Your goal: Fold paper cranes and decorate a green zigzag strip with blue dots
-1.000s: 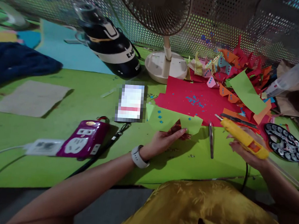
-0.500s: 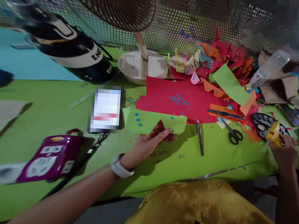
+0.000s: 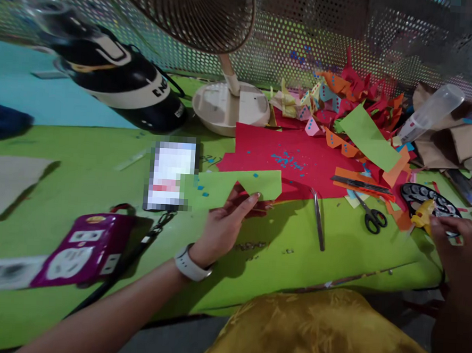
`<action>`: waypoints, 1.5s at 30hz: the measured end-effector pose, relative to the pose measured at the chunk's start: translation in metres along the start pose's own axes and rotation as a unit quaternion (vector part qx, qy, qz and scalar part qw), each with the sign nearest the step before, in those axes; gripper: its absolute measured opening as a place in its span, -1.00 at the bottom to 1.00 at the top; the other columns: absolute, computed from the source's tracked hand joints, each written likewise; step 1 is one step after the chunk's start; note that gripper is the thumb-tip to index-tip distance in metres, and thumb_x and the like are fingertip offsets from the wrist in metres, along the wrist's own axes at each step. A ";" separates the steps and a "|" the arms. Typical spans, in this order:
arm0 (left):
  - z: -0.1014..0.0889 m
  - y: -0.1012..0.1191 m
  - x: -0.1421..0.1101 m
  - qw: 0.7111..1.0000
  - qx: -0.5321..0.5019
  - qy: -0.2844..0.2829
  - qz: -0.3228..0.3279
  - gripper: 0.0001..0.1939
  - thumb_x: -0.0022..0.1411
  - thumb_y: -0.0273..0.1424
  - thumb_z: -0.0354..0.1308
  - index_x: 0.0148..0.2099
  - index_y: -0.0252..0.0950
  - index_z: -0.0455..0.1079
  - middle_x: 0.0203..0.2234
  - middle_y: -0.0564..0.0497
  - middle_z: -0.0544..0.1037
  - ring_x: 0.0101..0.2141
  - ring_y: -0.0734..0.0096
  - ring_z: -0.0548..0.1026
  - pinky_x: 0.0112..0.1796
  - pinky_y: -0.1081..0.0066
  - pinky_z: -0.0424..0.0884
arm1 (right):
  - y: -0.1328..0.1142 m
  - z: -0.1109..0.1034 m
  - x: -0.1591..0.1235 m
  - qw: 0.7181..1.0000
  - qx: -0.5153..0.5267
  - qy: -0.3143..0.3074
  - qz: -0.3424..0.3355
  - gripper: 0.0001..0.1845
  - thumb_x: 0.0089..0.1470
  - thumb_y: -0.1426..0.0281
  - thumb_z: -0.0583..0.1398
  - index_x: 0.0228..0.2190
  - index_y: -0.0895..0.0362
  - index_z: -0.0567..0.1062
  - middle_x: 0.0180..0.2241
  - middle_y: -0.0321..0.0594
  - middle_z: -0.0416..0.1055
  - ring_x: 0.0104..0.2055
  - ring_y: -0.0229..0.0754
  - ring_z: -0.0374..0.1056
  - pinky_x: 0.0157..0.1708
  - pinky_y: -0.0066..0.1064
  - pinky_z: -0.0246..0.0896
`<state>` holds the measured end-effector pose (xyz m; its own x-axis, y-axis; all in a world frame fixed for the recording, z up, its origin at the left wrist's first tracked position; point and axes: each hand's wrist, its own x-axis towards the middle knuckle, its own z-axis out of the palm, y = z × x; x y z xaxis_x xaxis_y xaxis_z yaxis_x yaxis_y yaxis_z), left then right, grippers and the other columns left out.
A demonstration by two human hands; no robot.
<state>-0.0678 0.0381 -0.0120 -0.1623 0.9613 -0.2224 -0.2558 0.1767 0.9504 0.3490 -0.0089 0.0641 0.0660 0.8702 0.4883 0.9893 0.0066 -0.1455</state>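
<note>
My left hand (image 3: 227, 226), with a pale watch on its wrist, pinches a light green paper strip (image 3: 215, 188) together with a shiny dark red folded piece (image 3: 237, 192). A few small blue paper bits lie on the strip, whose left end overlaps the phone. At the far right, the fingertips of my right hand (image 3: 462, 241) are closed at the end of a crumpled yellow tube-like thing (image 3: 422, 213) with a pale tip, over the edge of a black palette (image 3: 429, 193). Tweezers (image 3: 318, 219) and black-handled scissors (image 3: 373, 217) lie between my hands.
Blue bits are scattered on a red sheet (image 3: 258, 143). A fan base (image 3: 230, 109), a dark bottle (image 3: 125, 79) and a heap of cut paper (image 3: 349, 93) stand along the mesh back. A phone (image 3: 170, 175) and purple pouch (image 3: 83, 250) lie left.
The green strip has shifted left with my left hand, and its blue bits have moved too. My right hand and the yellow thing have swung, the yellow end now pointing further left.
</note>
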 end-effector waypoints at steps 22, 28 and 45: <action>-0.005 0.000 -0.002 0.999 0.002 0.007 -0.053 -0.54 -0.10 -0.03 0.44 -0.31 -0.29 0.51 -0.41 -0.05 0.64 -0.29 0.13 0.64 -0.19 0.26 0.58 | -0.127 0.053 0.045 0.928 0.129 -0.331 -0.109 -0.84 0.22 0.28 0.13 -0.20 0.04 0.46 -0.31 -0.22 0.60 -0.29 -0.09 0.54 -0.34 -0.33 0.33; -0.006 -0.004 -0.001 1.000 0.002 -0.018 -0.017 -0.61 0.00 -0.10 0.41 -0.28 -0.29 0.50 -0.33 -0.05 0.64 -0.30 0.21 0.63 -0.20 0.30 0.58 | -0.127 0.033 0.074 0.923 0.163 -0.288 -0.197 -0.75 0.27 0.23 0.10 -0.26 0.06 0.53 -0.29 -0.21 0.59 -0.29 -0.14 0.52 -0.27 -0.34 0.34; -0.003 0.002 -0.002 0.998 0.003 -0.009 -0.063 -0.51 -0.13 -0.01 0.45 -0.29 -0.29 0.51 -0.41 -0.08 0.65 -0.33 0.13 0.65 -0.21 0.23 0.61 | -0.092 0.051 0.044 0.845 0.332 -0.419 -0.014 -0.74 0.18 0.14 0.19 -0.29 0.07 0.50 -0.44 -0.31 0.48 -0.53 -0.28 0.46 -0.54 -0.48 0.39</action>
<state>-0.0704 0.0356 -0.0099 -0.1112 0.9350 -0.3368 -0.2676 0.2983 0.9162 0.2538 0.0545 0.0551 -0.3459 0.9070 -0.2403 0.6796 0.0656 -0.7306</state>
